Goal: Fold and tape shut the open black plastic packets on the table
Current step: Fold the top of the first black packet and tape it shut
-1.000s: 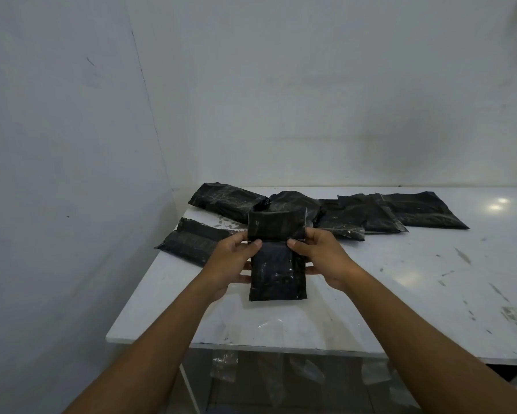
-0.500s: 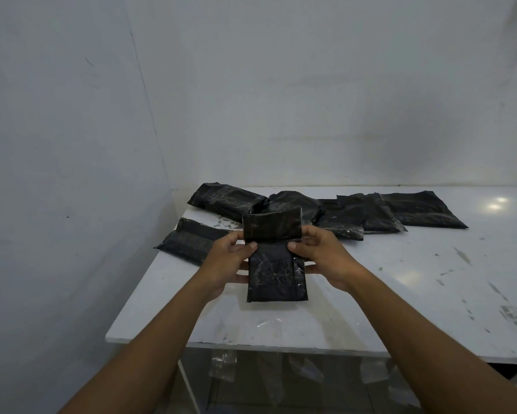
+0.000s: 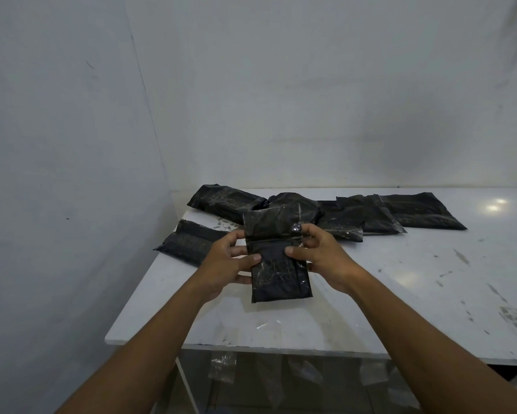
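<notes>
Glossy black packets (image 3: pixel 281 255) with faint pale scuffs lie on a white table (image 3: pixel 415 282) flecked with grey.

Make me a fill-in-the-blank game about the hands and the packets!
The left hand and the right hand grip the same ___ packet.
The other packets lie on the white ___.
Behind them stands a plain, pale ___.
Missing words: black; table; wall.
</notes>
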